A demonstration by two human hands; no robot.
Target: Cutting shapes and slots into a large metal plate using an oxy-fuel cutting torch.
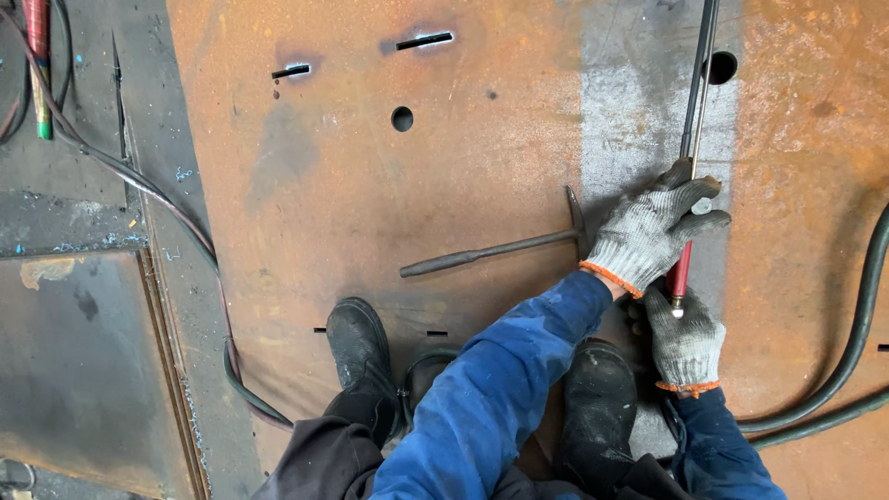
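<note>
I stand on a large rusty steel plate (370, 204). Both my hands wear grey knit gloves with orange cuffs. My left hand (648, 231) reaches across and grips the thin metal tubes of a cutting torch (699, 93), which runs away from me toward a round hole (721, 67). Just below, my right hand (685, 343) is closed around the torch's red handle (681, 273). A dark hammer (491, 250) lies flat on the plate, its head right beside my left hand.
My two black boots (359, 344) stand on the plate's near edge. Dark hoses (857, 315) curve along the right side, and another hose (139, 181) runs down the left. The plate has two cut slots (424, 40) and a small hole (402, 118).
</note>
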